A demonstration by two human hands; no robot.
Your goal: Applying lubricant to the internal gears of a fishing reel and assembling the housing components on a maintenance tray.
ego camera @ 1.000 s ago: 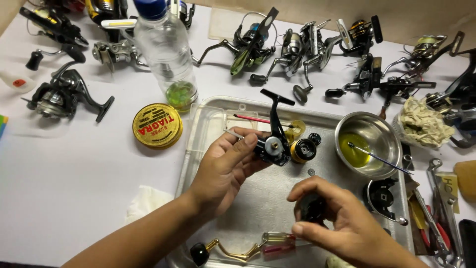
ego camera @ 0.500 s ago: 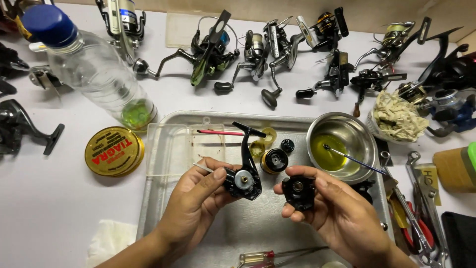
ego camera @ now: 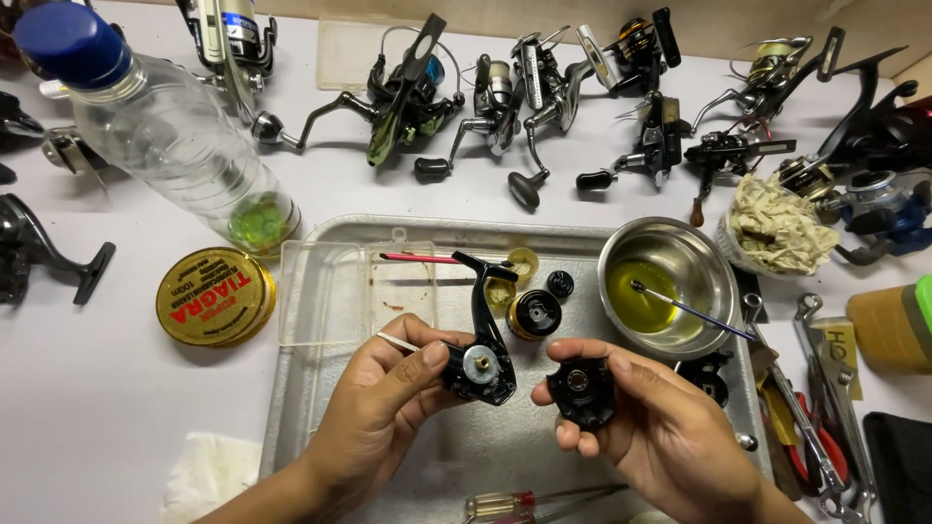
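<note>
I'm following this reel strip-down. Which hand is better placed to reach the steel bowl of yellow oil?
The right hand, probably. It holds the small black side cover just below and left of the steel bowl. The left hand grips the black reel body farther off.

The metal tray (ego camera: 320, 408) serves as the landmark. Above its middle, the left hand (ego camera: 388, 408) grips a black reel body (ego camera: 481, 364), its gear opening facing up and its stem rising toward the tray's far rim. Just right of it, apart from it, the right hand (ego camera: 650, 427) pinches a black round side cover (ego camera: 581, 391). A steel bowl (ego camera: 670, 281) of yellowish liquid sits in the tray's far right corner with a thin brush (ego camera: 694, 311) resting in it. A screwdriver (ego camera: 544, 502) lies at the near edge. Left of the tray stand a gold round tin (ego camera: 216, 296) and a plastic bottle (ego camera: 165, 131); beyond it, several fishing reels (ego camera: 524, 92), possibly seven or more.
</note>
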